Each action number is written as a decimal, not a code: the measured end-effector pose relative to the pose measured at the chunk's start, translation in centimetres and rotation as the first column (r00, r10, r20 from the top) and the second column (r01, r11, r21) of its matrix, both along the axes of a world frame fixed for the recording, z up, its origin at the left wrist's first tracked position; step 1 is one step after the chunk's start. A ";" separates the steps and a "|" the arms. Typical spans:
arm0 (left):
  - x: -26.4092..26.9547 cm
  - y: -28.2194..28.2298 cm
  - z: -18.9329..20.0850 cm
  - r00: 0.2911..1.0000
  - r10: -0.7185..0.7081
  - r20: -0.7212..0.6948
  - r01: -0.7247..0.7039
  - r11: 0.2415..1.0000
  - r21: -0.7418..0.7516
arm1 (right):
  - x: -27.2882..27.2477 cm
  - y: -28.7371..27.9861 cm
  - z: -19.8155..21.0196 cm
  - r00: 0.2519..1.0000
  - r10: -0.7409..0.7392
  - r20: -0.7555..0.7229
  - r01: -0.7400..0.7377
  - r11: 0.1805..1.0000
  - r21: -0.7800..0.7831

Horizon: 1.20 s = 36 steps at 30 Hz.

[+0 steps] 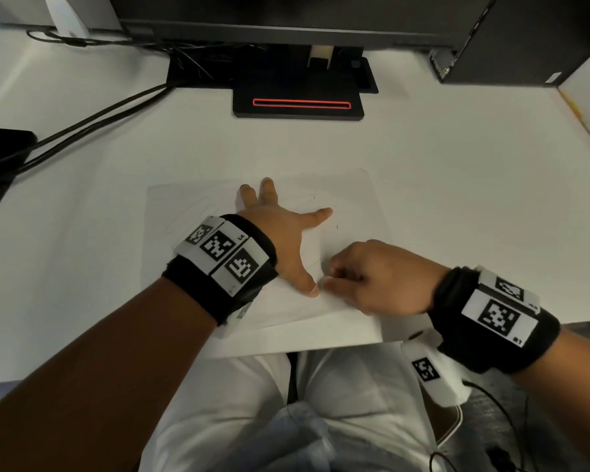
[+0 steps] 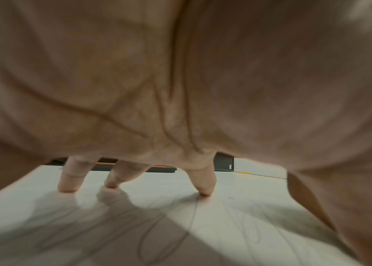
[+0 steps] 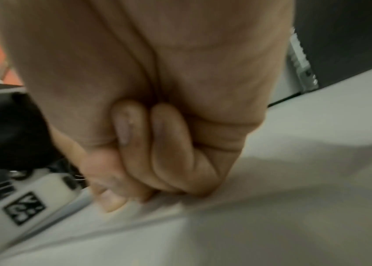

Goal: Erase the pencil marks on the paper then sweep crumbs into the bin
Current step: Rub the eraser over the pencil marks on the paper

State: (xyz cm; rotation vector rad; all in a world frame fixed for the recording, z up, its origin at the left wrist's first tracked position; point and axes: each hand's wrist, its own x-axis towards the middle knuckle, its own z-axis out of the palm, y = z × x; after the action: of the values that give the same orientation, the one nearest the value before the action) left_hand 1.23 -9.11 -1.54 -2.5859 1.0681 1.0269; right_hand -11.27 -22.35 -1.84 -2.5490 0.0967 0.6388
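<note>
A white desk [image 1: 457,185] fills the head view, and one sheet of paper [image 1: 351,199] lies flat on it close to the near edge, its near right corner almost at that edge. Faint pencil marks [image 2: 189,232] loop across the sheet; the left wrist view shows them as thin grey curves under the palm's shadow.

The left hand [image 1: 283,240] lies spread wide on the middle of the paper, palm down, fingers straight and fanned toward the far edge, thumb stretched back toward the near edge. In the left wrist view three fingertips [image 2: 205,190] press the sheet, and the hand holds nothing.

The right hand [image 1: 378,277] sits on the near right part of the paper, fingers curled tight into the palm, thumb tip just beside the left thumb. A small pale bit shows at its fingertips in the head view, perhaps an eraser, but blur and the curled fingers hide it, so I cannot tell what, if anything, it grips. The right wrist view shows two fingers [image 3: 125,126] folded into the palm and the knuckles resting on the sheet.

Each wrist wears one black band with white marker tags.

At the far edge stands one black monitor base [image 1: 300,103] with a red-outlined slot. Two dark cables [image 1: 96,120] run from it toward the left edge. A black computer case [image 1: 525,39] stands at the far right corner.
</note>
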 end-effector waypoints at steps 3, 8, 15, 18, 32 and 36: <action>0.0 0.0 0.0 1.000 0.007 -0.004 -0.007 1.000 -0.007 | 1.0 -1.3 0.1 0.987 -0.131 0.095 0.139 0.987 -0.078; 0.0 -0.1 0.0 1.000 0.010 -0.008 -0.010 1.000 -0.002 | 0.6 -0.1 0.0 1.000 0.001 0.002 -0.001 1.000 -0.024; 0.0 -0.1 0.2 1.000 0.015 -0.009 -0.015 1.000 0.016 | 1.4 -0.6 -0.2 0.986 -0.129 0.107 0.138 0.988 -0.076; 0.1 0.0 0.0 1.000 0.004 0.004 -0.004 1.000 0.009 | 1.3 -0.3 -0.1 0.993 -0.119 0.030 0.120 0.992 -0.041; 0.2 0.0 -0.1 1.000 0.017 -0.020 -0.017 1.000 0.003 | 2.3 -0.6 -0.1 0.981 -0.166 0.104 0.175 0.982 -0.075; 0.2 -0.1 -0.2 1.000 0.010 -0.009 -0.010 1.000 0.001 | 2.6 -0.6 -0.2 0.985 -0.164 0.048 0.166 0.984 -0.061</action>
State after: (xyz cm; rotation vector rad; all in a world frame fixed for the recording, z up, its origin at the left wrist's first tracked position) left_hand 1.42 -9.17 -1.77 -2.5907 1.0573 1.0425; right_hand -8.68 -22.93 -2.07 -2.5811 0.3153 0.5244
